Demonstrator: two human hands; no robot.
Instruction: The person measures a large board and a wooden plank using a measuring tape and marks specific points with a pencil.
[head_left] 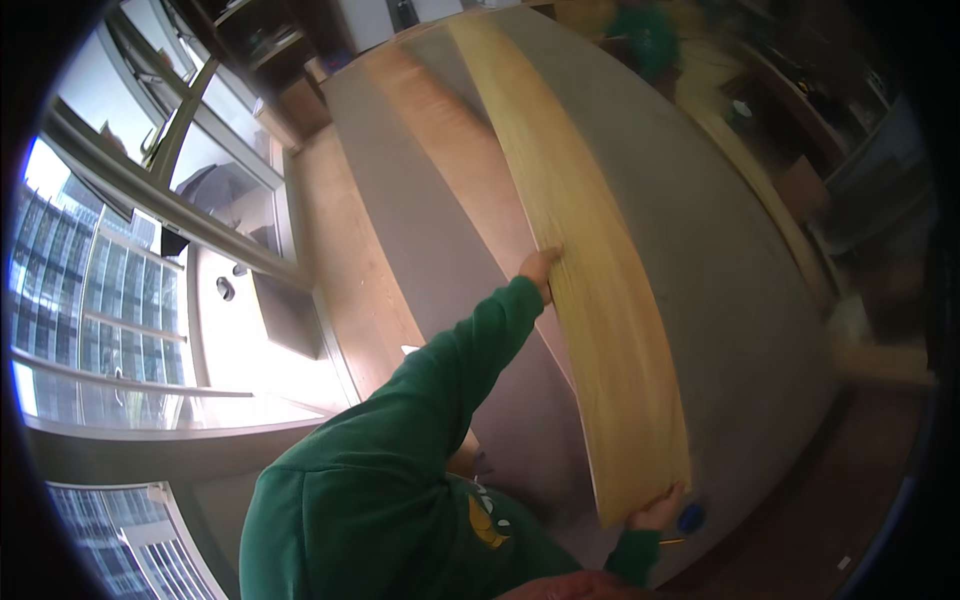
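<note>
A long, thin, yellow wood veneer sheet [600,300] runs from the far edge of the grey-covered table [700,200] to its near end. My left hand [540,272] grips the sheet's left edge about midway along, thumb on top. At the near right corner, my right hand [657,508] holds the end of the same sheet, its fingers partly hidden. A reddish-brown veneer sheet [450,130] lies to the left, partly covered by the yellow one. Close to my right hand are a small round blue object [691,517] and a thin yellow stick like a pencil [672,541].
Tall windows [110,290] and a white sill stand along the left, beside a strip of wooden floor [345,250]. Another person in green [645,40] is at the far right, blurred. Shelves [265,40] stand at the far left, and dim clutter lines the right.
</note>
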